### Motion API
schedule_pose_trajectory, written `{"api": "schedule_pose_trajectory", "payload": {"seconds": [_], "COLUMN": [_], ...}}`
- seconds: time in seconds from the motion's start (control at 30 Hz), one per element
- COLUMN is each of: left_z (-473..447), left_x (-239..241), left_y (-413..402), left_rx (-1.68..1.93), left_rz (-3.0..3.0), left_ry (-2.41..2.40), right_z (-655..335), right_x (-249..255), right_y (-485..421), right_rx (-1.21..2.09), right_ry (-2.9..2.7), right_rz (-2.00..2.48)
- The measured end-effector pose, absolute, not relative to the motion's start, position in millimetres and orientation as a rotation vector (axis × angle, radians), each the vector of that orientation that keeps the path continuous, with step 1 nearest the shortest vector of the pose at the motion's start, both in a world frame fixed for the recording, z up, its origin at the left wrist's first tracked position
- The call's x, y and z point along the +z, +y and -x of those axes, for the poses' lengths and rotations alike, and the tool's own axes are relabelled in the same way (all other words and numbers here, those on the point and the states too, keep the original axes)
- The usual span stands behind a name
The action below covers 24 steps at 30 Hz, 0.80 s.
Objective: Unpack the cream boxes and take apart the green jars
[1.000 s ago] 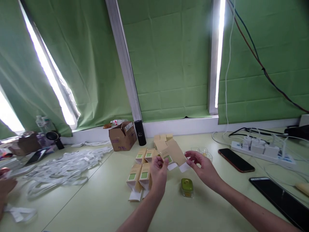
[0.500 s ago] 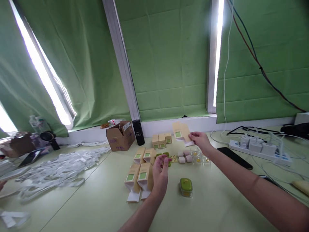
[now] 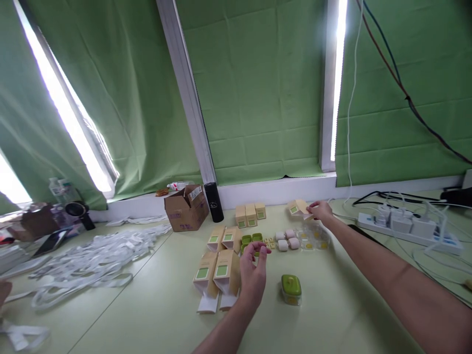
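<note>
My right hand [image 3: 321, 211] reaches far across the pale green table [image 3: 155, 305] and grips a tan carton with a green label [image 3: 298, 208], held low by the window ledge. Left of it stands a row of three closed tan cartons [image 3: 250, 215]. My left hand [image 3: 252, 273] hovers mid-table, fingers half curled, holding nothing, just right of several open tan cartons [image 3: 217, 270] lying flat. A green-lidded clear case [image 3: 291, 288] sits to its right. Beyond my left hand lie green cases [image 3: 251, 239], small white pieces [image 3: 287, 241] and clear cases [image 3: 313, 238].
A brown cardboard box [image 3: 186, 209] and a black cylinder [image 3: 214, 202] stand near the ledge. A heap of white straps [image 3: 92, 255] covers the left. A power strip with chargers and cables [image 3: 409, 226] lies at the right. Another person's hand [image 3: 3, 292] shows at the left edge.
My right hand carried the folded carton from between both hands out to the far side and lowered it near the ledge. My left hand let go and now hovers with nothing in it.
</note>
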<state>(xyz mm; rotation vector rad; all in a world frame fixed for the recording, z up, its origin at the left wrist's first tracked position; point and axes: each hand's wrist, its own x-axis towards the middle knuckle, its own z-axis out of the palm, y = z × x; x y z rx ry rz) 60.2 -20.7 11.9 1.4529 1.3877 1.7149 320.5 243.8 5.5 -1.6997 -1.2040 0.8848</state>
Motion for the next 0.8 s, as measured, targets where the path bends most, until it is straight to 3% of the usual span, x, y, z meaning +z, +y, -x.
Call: {"api": "schedule_pose_trajectory", "payload": {"seconds": [0.27, 0.8], "left_z": [-61, -61], "left_x": [11, 8], "left_y": [-22, -22], "left_rx": [1.684, 1.564], "left_rz": [-1.52, -1.62], "left_ry": [1.438, 1.404], "right_z": [-328, -325], "right_x": [-16, 10], "right_y": [250, 224], "right_rx": [0.765, 0.588], "right_ry": [-1.397, -1.416], "right_rz": [1.752, 1.605]}}
